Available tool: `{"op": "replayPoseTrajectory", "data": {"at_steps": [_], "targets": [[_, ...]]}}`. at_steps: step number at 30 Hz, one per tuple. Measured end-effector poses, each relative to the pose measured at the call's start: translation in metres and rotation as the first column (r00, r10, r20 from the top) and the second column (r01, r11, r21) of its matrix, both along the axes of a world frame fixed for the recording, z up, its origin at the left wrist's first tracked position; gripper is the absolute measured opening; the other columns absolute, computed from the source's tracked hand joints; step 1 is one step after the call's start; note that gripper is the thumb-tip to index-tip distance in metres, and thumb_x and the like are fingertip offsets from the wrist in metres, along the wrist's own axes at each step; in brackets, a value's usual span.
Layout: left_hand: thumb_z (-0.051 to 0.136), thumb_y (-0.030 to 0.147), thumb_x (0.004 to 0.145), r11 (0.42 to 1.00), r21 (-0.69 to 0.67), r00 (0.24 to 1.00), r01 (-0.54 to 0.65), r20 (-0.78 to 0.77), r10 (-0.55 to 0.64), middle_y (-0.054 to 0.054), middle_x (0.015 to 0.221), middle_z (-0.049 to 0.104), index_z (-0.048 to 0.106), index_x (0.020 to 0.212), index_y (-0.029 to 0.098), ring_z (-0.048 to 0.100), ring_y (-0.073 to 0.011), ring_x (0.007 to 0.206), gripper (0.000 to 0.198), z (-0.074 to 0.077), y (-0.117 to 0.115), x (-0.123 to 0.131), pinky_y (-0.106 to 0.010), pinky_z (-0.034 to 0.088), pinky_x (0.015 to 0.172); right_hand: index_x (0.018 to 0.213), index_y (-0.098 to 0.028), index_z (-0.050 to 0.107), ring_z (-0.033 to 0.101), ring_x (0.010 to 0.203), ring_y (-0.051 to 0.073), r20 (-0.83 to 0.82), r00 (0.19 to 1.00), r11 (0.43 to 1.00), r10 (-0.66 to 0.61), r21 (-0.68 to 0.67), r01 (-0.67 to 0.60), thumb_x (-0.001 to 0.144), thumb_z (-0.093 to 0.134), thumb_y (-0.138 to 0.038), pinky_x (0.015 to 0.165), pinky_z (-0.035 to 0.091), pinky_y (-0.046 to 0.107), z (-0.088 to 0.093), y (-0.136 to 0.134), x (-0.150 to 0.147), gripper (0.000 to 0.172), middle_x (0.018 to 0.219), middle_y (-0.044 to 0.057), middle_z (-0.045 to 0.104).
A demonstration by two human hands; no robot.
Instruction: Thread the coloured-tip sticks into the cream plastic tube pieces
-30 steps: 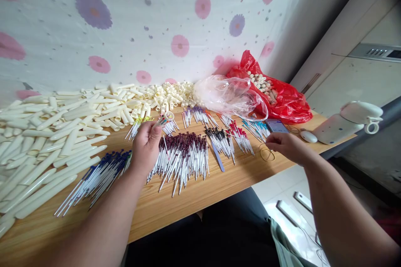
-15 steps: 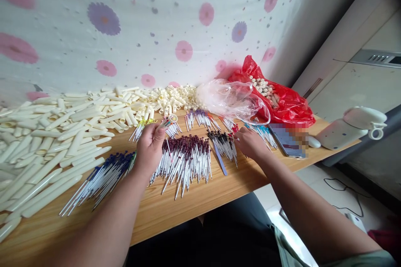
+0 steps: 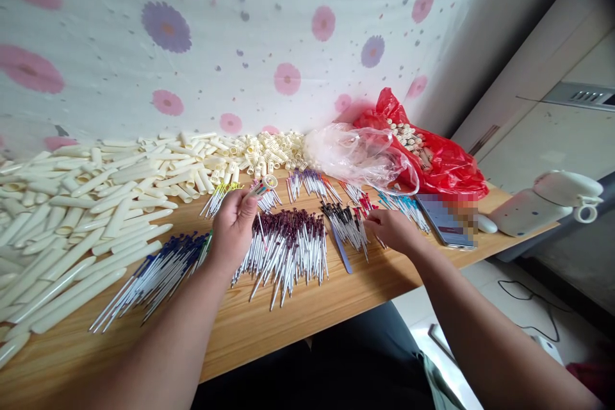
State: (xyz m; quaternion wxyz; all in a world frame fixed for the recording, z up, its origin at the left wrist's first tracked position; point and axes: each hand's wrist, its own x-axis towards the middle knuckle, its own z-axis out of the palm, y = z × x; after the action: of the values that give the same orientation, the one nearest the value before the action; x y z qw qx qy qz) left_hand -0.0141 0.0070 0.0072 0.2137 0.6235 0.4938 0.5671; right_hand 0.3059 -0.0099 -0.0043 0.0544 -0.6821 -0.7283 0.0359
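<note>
My left hand (image 3: 233,227) is closed round a cream pen barrel with a ring end (image 3: 263,185), held above the wooden table (image 3: 307,307). Just right of it lies a heap of dark-red-tipped pen refills (image 3: 287,248). My right hand (image 3: 391,229) rests with curled fingers on the small piles of black-tipped refills (image 3: 343,221) and red-tipped refills (image 3: 366,206); whether it holds one is hidden. A heap of blue-tipped refills (image 3: 158,272) lies left of my left forearm.
A large heap of cream pen barrels (image 3: 72,211) covers the table's left, with cream ring parts (image 3: 269,150) behind. A clear bag (image 3: 358,154), a red bag (image 3: 435,157), a phone (image 3: 444,221) and a white jug-like device (image 3: 548,202) are at right. A flowered cloth (image 3: 240,45) hangs behind.
My right hand has come in from the table's right edge by the phone to the black and red refill piles. My left hand has kept still with the barrel.
</note>
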Motion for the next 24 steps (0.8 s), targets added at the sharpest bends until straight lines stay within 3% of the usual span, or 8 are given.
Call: {"op": "replayPoseTrajectory", "data": {"at_steps": [4, 11, 16, 24], "targets": [[0.047, 0.050, 0.085, 1.000, -0.011, 1.000, 0.012, 0.002, -0.012, 0.000, 0.065, 0.054, 0.055, 0.082, 0.019, 0.053, -0.0163, 0.067, 0.032, 0.000, -0.001, 0.001, -0.024, 0.042, 0.056, 0.080, -0.020, 0.064, 0.058, 0.076, 0.015, -0.026, 1.000, 1.000, 0.006, 0.027, -0.006, 0.080, 0.047, -0.023, 0.064, 0.035, 0.022, -0.009, -0.007, 0.010, 0.017, 0.085, 0.004, 0.066], [0.047, 0.052, 0.085, 1.000, -0.013, 1.000, 0.004, 0.014, -0.004, 0.001, 0.063, 0.052, 0.055, 0.081, 0.019, 0.050, -0.0146, 0.062, 0.034, -0.001, 0.000, 0.002, -0.024, 0.040, 0.055, 0.080, -0.018, 0.066, 0.057, 0.079, 0.017, -0.018, 1.000, 0.998, -0.012, 0.061, 0.013, 0.080, 0.047, -0.020, 0.070, 0.037, 0.025, -0.009, -0.011, 0.021, 0.019, 0.088, 0.007, 0.064], [0.047, 0.051, 0.085, 1.000, -0.024, 1.000, 0.003, -0.005, -0.003, 0.001, 0.064, 0.053, 0.055, 0.082, 0.019, 0.051, -0.0153, 0.063, 0.033, -0.001, 0.000, 0.002, -0.024, 0.041, 0.056, 0.069, -0.018, 0.060, 0.055, 0.069, 0.015, -0.011, 0.997, 0.996, 0.081, 0.036, -0.081, 0.084, 0.048, -0.040, 0.064, 0.036, 0.024, -0.004, -0.015, 0.002, 0.030, 0.076, 0.005, 0.063], [0.046, 0.051, 0.086, 1.000, -0.020, 1.000, 0.021, -0.008, -0.021, 0.000, 0.067, 0.052, 0.055, 0.084, 0.020, 0.050, -0.0155, 0.065, 0.033, -0.003, 0.001, 0.001, -0.025, 0.041, 0.059, 0.068, -0.017, 0.056, 0.056, 0.072, 0.015, 0.052, 0.996, 0.997, 0.070, 0.036, -0.072, 0.088, 0.043, -0.030, 0.066, 0.033, 0.025, -0.010, -0.018, -0.022, 0.027, 0.077, 0.006, 0.062]]}}
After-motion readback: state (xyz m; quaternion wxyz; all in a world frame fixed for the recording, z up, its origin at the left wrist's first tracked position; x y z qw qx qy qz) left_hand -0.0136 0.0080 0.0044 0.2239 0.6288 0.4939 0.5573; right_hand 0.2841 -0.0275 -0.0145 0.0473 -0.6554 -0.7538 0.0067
